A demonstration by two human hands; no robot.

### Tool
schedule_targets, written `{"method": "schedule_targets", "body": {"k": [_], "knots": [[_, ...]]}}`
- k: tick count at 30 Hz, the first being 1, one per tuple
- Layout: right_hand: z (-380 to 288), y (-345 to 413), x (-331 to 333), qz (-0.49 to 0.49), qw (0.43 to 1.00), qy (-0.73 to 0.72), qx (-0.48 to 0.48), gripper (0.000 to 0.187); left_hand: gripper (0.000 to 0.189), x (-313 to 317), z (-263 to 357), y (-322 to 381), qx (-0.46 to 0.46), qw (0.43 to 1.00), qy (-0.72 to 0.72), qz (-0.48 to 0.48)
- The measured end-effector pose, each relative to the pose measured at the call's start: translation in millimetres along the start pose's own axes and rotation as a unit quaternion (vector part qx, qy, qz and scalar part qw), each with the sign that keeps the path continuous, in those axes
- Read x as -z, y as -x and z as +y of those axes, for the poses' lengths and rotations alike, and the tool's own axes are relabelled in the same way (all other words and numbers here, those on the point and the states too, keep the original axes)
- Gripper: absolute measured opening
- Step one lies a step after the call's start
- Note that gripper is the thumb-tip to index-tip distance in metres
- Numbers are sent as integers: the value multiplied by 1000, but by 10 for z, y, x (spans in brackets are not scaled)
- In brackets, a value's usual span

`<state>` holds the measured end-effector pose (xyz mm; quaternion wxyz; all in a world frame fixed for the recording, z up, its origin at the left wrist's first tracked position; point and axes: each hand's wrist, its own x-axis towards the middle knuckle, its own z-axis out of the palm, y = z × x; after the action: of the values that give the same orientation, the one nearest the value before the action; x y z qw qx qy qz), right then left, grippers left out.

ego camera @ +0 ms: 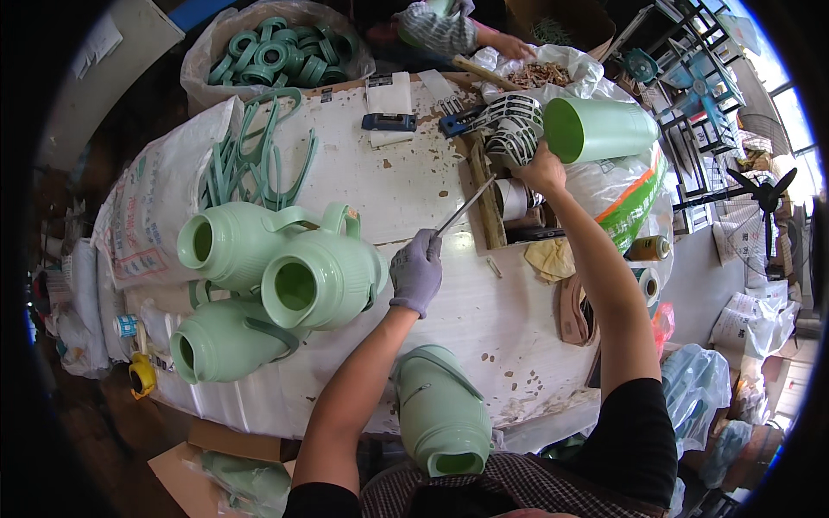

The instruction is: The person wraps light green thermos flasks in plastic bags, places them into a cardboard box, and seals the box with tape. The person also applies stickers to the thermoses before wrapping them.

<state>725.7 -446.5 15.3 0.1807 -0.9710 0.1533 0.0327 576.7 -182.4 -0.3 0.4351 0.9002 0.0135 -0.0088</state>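
My left hand (pixel 416 275), in a grey work glove, grips a thin metal rod tool (pixel 467 204) that points up and right; its handle is hidden. My bare right hand (pixel 545 173) is over a wooden box (pixel 495 241), by the open rim of a light green cylindrical shell (pixel 612 131). Its fingertips are partly hidden, so a hold cannot be made out. Inside the box are rolls of printed strips (pixel 515 139). A green vacuum flask body (pixel 442 405) lies close to my front, mouth towards me. Several handled flask bodies (pixel 346 278) lie left of my left hand.
Green plastic handles (pixel 278 155) spill from a woven sack (pixel 171 188). A bag (pixel 194 81) at the back contains green ring parts (pixel 272 57). Across the table (pixel 388 194) a co-worker's hand (pixel 511 46) reaches to a bag of small scraps (pixel 537 74). A yellow cloth (pixel 550 260) lies right.
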Motion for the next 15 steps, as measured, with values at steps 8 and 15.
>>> {"method": "schedule_targets", "body": {"k": [8, 15], "knots": [[-95, -38, 183, -28, 999, 34, -4, 74, 13, -90, 12, -325, -81, 989, -116, 42], [-106, 6, 329, -10, 1000, -5, 1, 80, 12, -281, 314, -700, -91, 979, -174, -45]]}}
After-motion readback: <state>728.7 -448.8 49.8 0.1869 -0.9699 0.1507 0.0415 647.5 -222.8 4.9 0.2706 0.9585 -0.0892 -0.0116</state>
